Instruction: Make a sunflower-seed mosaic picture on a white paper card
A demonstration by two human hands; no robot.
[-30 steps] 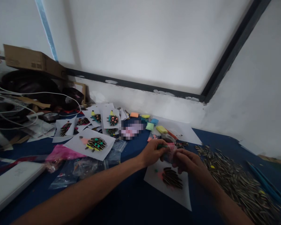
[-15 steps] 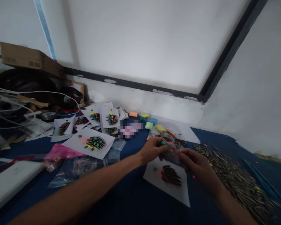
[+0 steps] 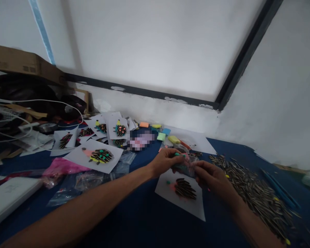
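Observation:
My left hand (image 3: pixel 165 160) pinches one side of a small clear plastic bag (image 3: pixel 188 168) with pink stuff in it. A bit of green clay (image 3: pixel 180 155) shows at its fingertips. On the bag's other side, my right hand (image 3: pixel 212 175) has its fingers closed on the plastic. Just below both hands lies a white sheet of paper (image 3: pixel 179 205). It carries a hedgehog shape of striped sunflower seeds (image 3: pixel 186 189) with a pink clay front and a green dot beside it.
To the right spreads a large heap of sunflower seeds (image 3: pixel 253 189), near a blue tool-like strip (image 3: pixel 280 187). Finished-looking hedgehog sheets (image 3: pixel 77 154) and plastic bags (image 3: pixel 64 191) lie left. Coloured clay packs (image 3: pixel 161 136) line the back. A white box (image 3: pixel 12 196) sits at the left edge.
The whole view has shifted slightly, so things appear a little further left. Both hands still hold the plastic bag, with the fingers only slightly moved.

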